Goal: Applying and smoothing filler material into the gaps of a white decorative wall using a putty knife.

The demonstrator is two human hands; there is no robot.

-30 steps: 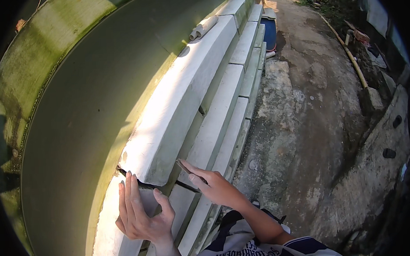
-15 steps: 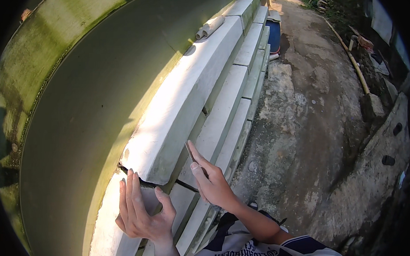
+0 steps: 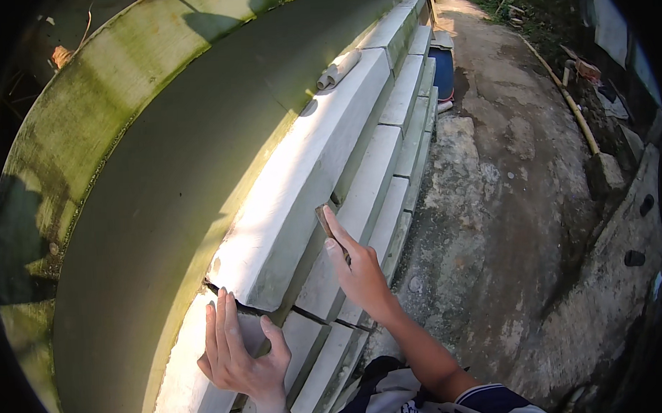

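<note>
While the person leans over the stacked concrete slabs, the left hand lies flat on the top face of the nearest slab, fingers spread wide and straight, thumb out to the side, gripping nothing, just pressing down beside the dark gap where one long pale slab ends. Further up the stack, the right hand reaches with its fingers nearly straight and close together, pinching a small flat brownish tool against the side of that long slab; how firmly it is held I cannot tell. A curved green, mossy wall runs along the left of the stack. On the far end of the top slab rests a short pale pipe piece, and beyond it stands a blue bucket on the rough concrete ground.
</note>
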